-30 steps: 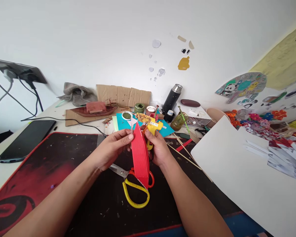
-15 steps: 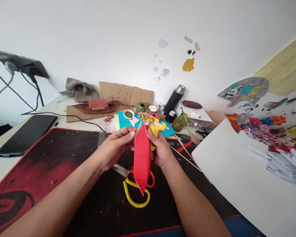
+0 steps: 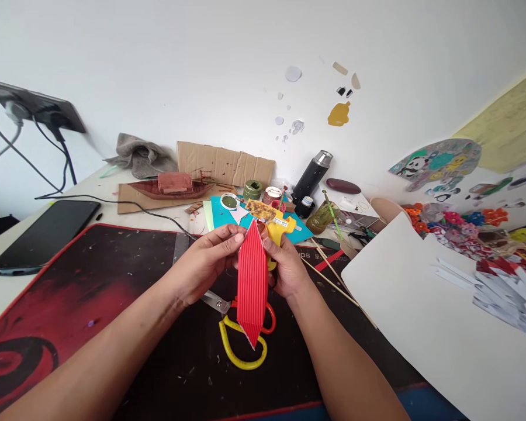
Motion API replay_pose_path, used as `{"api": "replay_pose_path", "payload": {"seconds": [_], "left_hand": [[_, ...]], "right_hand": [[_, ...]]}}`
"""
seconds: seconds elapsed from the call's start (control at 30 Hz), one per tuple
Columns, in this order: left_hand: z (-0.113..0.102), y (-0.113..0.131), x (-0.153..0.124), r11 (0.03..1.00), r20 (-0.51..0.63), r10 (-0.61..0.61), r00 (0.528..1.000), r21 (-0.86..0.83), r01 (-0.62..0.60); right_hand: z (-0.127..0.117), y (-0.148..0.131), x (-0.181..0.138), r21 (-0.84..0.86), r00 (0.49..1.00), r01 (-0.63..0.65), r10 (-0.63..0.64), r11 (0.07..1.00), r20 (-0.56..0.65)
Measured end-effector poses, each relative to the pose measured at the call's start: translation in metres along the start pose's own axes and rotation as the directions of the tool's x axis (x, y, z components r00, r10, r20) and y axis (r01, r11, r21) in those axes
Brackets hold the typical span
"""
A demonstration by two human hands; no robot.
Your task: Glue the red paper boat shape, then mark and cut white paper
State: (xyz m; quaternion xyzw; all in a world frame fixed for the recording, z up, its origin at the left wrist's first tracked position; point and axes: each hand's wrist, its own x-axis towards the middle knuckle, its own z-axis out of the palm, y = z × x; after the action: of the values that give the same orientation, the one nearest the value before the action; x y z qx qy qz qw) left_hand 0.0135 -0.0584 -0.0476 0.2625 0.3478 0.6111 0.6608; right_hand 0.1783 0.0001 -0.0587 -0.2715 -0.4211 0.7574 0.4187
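Note:
A long piece of red corrugated paper (image 3: 252, 283), pointed at both ends, is held upright over the black and red desk mat (image 3: 92, 280). My left hand (image 3: 206, 260) pinches its upper left edge with closed fingers. My right hand (image 3: 284, 263) grips its upper right edge, fingers closed. Behind the top point lies a yellow glue gun (image 3: 280, 228). Under the paper's lower point rest scissors with yellow and red handles (image 3: 241, 342).
A phone (image 3: 44, 234) lies at the left with cables behind it. A model boat (image 3: 170, 187), cardboard, small jars (image 3: 252, 190), a black flask (image 3: 311, 175) and wooden sticks (image 3: 328, 275) crowd the back. A large white sheet (image 3: 433, 316) and paper strips (image 3: 504, 286) lie at the right.
The red corrugated paper has turned from edge-on and tilted to facing me and more upright. Both hands stayed on its upper end and rose slightly.

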Motion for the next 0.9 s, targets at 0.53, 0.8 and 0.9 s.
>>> {"api": "replay_pose_path", "payload": {"seconds": [0.53, 0.8, 0.9], "left_hand": [[-0.0007, 0.0002, -0.0023, 1.0, 0.024, -0.03, 0.999, -0.004, 0.03], [0.0011, 0.0016, -0.0025, 1.0, 0.023, -0.002, 1.0, 0.027, 0.001], [0.0017, 0.0019, -0.003, 1.0, 0.028, 0.005, 1.0, 0.03, -0.006]], "right_hand": [[0.0035, -0.0041, -0.0057, -0.03, 0.999, -0.021, 0.022, 0.999, 0.026], [0.0031, -0.0049, -0.0054, -0.035, 1.0, -0.005, 0.006, 0.999, 0.026], [0.0019, -0.0045, -0.0047, -0.037, 0.999, -0.013, 0.014, 0.999, 0.031]]}}
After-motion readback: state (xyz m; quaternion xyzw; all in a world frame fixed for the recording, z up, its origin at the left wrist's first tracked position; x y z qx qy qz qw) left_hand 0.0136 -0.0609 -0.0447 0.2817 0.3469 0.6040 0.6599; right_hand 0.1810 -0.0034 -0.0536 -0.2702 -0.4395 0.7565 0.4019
